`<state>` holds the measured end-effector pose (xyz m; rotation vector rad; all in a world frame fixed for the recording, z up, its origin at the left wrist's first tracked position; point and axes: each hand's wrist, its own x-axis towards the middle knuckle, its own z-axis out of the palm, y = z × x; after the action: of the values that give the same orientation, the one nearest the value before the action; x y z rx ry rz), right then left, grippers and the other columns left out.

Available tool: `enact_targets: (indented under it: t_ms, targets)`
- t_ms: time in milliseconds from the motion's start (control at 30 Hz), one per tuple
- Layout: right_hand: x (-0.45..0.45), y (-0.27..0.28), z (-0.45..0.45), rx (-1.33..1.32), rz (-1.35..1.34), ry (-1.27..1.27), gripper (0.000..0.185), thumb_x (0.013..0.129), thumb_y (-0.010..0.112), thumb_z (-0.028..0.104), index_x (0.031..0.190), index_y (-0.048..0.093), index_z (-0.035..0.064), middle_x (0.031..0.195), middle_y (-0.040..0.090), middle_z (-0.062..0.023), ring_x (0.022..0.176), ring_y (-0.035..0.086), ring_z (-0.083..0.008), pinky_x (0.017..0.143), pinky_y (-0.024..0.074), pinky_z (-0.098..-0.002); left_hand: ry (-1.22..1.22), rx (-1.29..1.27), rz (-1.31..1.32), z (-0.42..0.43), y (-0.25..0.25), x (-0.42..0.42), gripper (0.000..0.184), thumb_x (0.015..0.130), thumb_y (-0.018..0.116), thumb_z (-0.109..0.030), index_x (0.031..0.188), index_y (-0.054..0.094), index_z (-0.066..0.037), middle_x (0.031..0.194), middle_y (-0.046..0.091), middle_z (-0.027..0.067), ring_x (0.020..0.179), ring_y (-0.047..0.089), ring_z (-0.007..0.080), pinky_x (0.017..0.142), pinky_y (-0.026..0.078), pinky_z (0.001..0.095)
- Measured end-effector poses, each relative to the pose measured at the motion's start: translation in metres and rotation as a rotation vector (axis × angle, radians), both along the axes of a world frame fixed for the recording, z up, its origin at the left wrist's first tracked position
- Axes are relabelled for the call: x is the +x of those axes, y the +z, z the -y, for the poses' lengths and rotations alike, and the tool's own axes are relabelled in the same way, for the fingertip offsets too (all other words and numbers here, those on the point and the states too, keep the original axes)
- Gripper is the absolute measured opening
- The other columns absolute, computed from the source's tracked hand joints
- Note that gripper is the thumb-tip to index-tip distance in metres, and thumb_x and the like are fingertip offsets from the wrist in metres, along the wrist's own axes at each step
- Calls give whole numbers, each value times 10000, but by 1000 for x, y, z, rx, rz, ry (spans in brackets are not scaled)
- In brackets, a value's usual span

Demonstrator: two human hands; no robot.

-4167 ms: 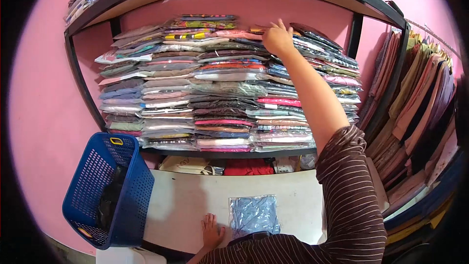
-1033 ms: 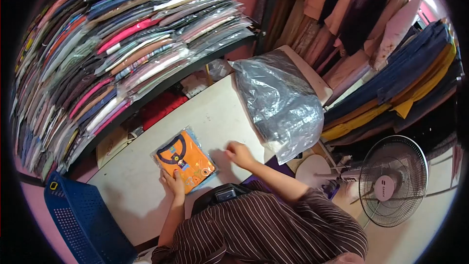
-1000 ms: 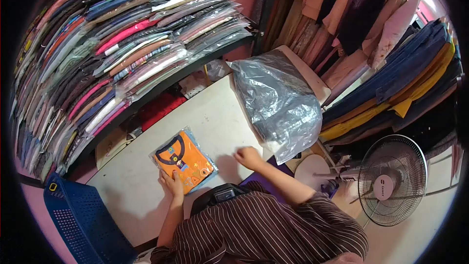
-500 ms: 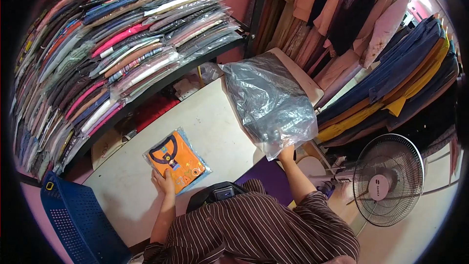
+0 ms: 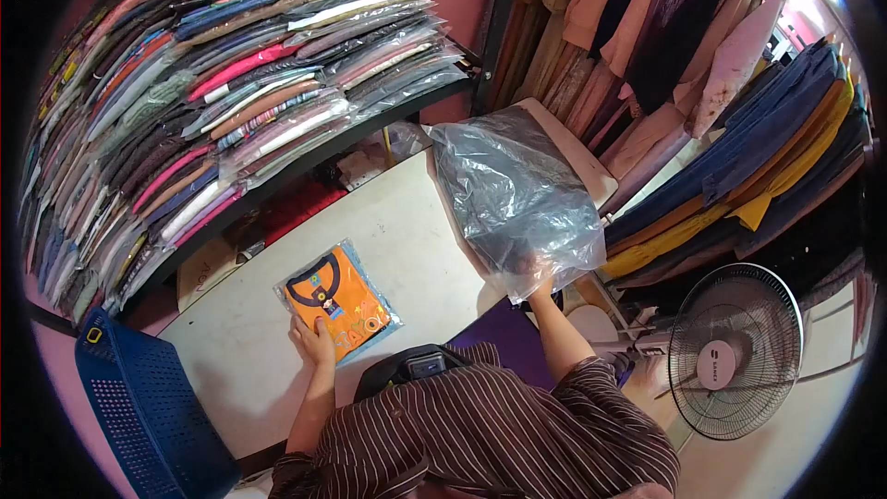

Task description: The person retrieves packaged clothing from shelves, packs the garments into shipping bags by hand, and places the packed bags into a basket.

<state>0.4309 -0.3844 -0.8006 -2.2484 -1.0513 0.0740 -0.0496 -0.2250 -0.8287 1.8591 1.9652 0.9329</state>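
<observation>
An orange shirt in a clear plastic sleeve (image 5: 346, 310) lies on the white table (image 5: 388, 222), on top of a blue packed garment whose edge shows. My left hand (image 5: 316, 340) rests at its lower left edge, fingers apart, thumb on the orange pack. On the right, my right hand (image 5: 538, 277) is inside the opening of a large clear plastic bag (image 5: 513, 185) with dark contents. The film blurs its fingers, so their grip cannot be made out.
Shelves hold stacked packed garments (image 5: 222, 111) at upper left. A blue basket (image 5: 152, 407) stands at lower left. Clothes hang on racks (image 5: 739, 176) at the right, above a standing fan (image 5: 735, 351). A purple item (image 5: 508, 346) lies beside the table's near right edge.
My right hand has moved right from beside the orange pack into the large bag. My left hand stays at the pack. Earlier, my right hand was at the shelf and only a blue pack was on the table.
</observation>
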Motion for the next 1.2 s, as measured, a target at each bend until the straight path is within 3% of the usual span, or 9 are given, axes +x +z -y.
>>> enact_targets:
  t_ms: [367, 433, 567, 667, 733, 867, 1033, 1133, 1200]
  targets:
    - [-2, 4, 51, 80, 84, -61, 263, 643, 739, 186, 830, 622, 42, 881, 611, -152, 816, 587, -363, 693, 441, -456, 45, -67, 58, 1, 5, 4, 598, 829, 610, -203, 1314, 388, 66, 1339, 412, 239, 1233, 355, 403, 1058, 284, 470]
    - [-9, 34, 73, -53, 232, 184, 229, 626, 734, 138, 800, 620, 41, 896, 615, -141, 833, 585, -359, 712, 432, -450, 10, -21, 34, 0, -4, 1, 593, 828, 603, -199, 1310, 391, 74, 1342, 404, 247, 1235, 353, 402, 1063, 281, 468]
    - [-16, 65, 101, 43, 270, 225, 169, 664, 678, 43, 808, 598, 5, 807, 608, -170, 775, 580, -385, 662, 454, -441, 23, -5, 98, -4, -12, 0, 584, 825, 595, -195, 1301, 400, 81, 1344, 398, 255, 1241, 351, 398, 1069, 280, 461]
    - [-16, 78, 112, 102, -97, -6, 146, 682, 672, 57, 780, 586, -10, 647, 593, -164, 605, 598, -298, 607, 474, -357, 10, -37, 61, -1, -4, 1, 604, 819, 590, -193, 1314, 383, 83, 1346, 395, 257, 1249, 345, 396, 1073, 282, 451]
    - [-2, 94, 117, 55, -169, -8, 131, 734, 650, 42, 833, 577, -3, 708, 609, -110, 660, 595, -184, 643, 470, -309, 32, -67, 61, -1, 1, 3, 629, 820, 594, -188, 1335, 354, 81, 1343, 395, 259, 1257, 339, 400, 1069, 295, 442]
    - [12, 177, 103, 290, -370, 37, 112, 808, 581, -53, 897, 546, 5, 761, 570, -8, 756, 526, -86, 701, 434, -240, 34, -91, 134, -3, 3, 4, 649, 822, 604, -183, 1352, 333, 76, 1348, 397, 262, 1263, 352, 401, 1066, 309, 430]
    - [1, 279, 47, 429, -141, 190, 102, 834, 601, -23, 920, 550, 1, 778, 561, -21, 772, 494, -75, 710, 414, -221, -125, -223, 377, -6, 3, 5, 711, 795, 652, -185, 1371, 318, 67, 1360, 400, 273, 1286, 367, 393, 1082, 295, 406]
    - [-26, 324, 1, 465, -123, 342, 108, 836, 615, 16, 922, 550, 2, 762, 554, -44, 750, 503, -96, 699, 419, -236, -229, -217, 369, -20, -24, -2, 700, 784, 672, -142, 1372, 332, 31, 1286, 476, 245, 1229, 452, 361, 1044, 347, 392]
    - [-56, 351, -26, 401, -114, 438, 137, 830, 633, 30, 935, 548, 5, 767, 568, -78, 730, 532, -128, 685, 435, -260, -65, -82, 153, -12, 14, 18, 702, 783, 676, -134, 1371, 329, 32, 1307, 459, 239, 1235, 447, 348, 1036, 355, 388]
